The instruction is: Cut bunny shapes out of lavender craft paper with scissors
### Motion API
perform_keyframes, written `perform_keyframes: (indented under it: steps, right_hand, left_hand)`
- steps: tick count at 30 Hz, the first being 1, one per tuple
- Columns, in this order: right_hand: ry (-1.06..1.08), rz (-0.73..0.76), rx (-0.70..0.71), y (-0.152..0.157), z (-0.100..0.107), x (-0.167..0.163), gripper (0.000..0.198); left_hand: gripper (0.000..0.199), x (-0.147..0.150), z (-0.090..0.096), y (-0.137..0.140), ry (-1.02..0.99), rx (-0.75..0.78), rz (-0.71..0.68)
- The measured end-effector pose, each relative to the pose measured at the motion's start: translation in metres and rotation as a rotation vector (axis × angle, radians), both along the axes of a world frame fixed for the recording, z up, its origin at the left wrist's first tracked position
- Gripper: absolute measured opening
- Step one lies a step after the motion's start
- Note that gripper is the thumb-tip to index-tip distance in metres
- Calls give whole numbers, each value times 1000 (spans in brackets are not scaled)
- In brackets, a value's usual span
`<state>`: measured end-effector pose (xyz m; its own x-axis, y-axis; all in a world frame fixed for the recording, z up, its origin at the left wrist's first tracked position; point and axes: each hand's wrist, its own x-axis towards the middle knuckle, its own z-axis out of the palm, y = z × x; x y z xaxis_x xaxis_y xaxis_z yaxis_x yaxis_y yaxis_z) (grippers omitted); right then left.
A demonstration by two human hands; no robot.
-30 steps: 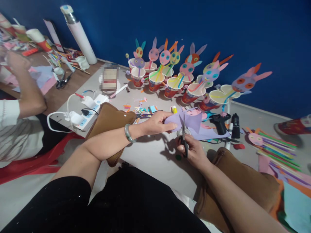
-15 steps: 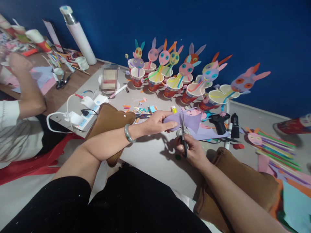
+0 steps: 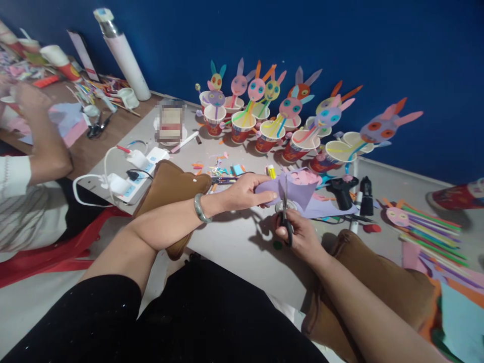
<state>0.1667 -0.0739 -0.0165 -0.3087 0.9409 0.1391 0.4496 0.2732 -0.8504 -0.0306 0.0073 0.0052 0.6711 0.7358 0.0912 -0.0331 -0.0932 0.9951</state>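
My left hand (image 3: pixel 247 192) pinches a piece of purple paper (image 3: pixel 302 189) between thumb and fingers, and a bangle circles that wrist. In my right hand (image 3: pixel 300 234) is a pair of scissors (image 3: pixel 286 214) with black handles, its blades upright across the paper. The paper lies on both sides of the blades. Below the cut a small round silvery item (image 3: pixel 291 204) shows in part on the table. Behind the paper are pink scraps (image 3: pixel 302 176), and more purple paper (image 3: pixel 328 207) lies flat to the right.
Paper cups (image 3: pixel 300 145) with rabbit-faced figures line the blue wall. A black glue gun (image 3: pixel 343 192) lies right of the paper. Brown cushions (image 3: pixel 372 285) cover the table edge. On the left stand a power strip (image 3: pixel 145 174) and a white flask (image 3: pixel 126 65); another person's arm (image 3: pixel 45 131) is beyond.
The purple paper has shifted slightly, its right part now tilting a little further right beside the blades. Both hands stay in nearly the same place.
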Motion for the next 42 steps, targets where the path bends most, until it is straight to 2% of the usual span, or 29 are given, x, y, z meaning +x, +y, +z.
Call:
perform_keyframes:
  steps: [11, 20, 27, 33, 38, 42]
  right_hand:
    - [-30, 4, 29, -1, 1, 0, 65]
    - [-44, -12, 25, 0, -3, 2, 65]
    - [-36, -12, 27, -1, -5, 3, 64]
    - [11, 0, -9, -1, -5, 2, 61]
    - [-7, 14, 19, -1, -2, 1, 61]
    - [-18, 1, -17, -2, -3, 2, 62]
  left_hand:
    - [23, -2, 0, 1, -3, 45, -1]
    - [24, -1, 3, 0, -4, -10, 4]
    - [23, -2, 0, 1, -5, 34, 7]
    - [22, -2, 3, -1, -10, -25, 29]
    - [21, -1, 2, 0, -13, -4, 4]
    - [20, -1, 1, 0, 4, 6, -8]
